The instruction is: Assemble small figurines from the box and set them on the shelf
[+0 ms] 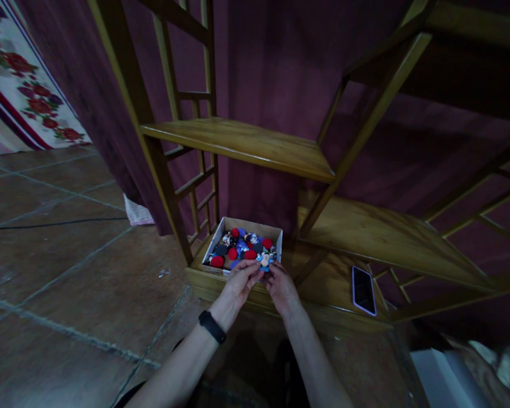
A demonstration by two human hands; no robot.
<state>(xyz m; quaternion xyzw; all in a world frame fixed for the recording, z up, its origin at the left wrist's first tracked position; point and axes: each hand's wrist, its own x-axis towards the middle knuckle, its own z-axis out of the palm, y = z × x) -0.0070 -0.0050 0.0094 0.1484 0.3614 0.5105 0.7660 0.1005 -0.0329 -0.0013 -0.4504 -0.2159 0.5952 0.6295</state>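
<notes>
A person's two bare hands meet over the front edge of a shallow cardboard box [263, 229], near its right front corner, holding a small blue-and-white toy figure [265, 260] between them. The fingers of the left hand [241, 279] are closed, thumb and fingertips pinching the toy from its left side; those of the right hand [279, 285] are bent in and nearly closed, their tips against its right side. The contact points beneath the toy are too small to make out. A black wristband [212, 327] circles the left wrist. The box sits at the left end of the bottom shelf [323, 286] of a wooden stand, close to the front edge, and carries a jumble of small toys and round pieces in red, blue and dark tones, among them a red disc [217, 261] in its left front corner. A phone [364, 290] in a pale purple case lies toward the shelf's right end, by the front edge, well apart from the box. Above the box runs a higher shelf [238, 139]; a dark red curtain [263, 85] hangs behind, and floor tiles [89, 283] spread to the left.
</notes>
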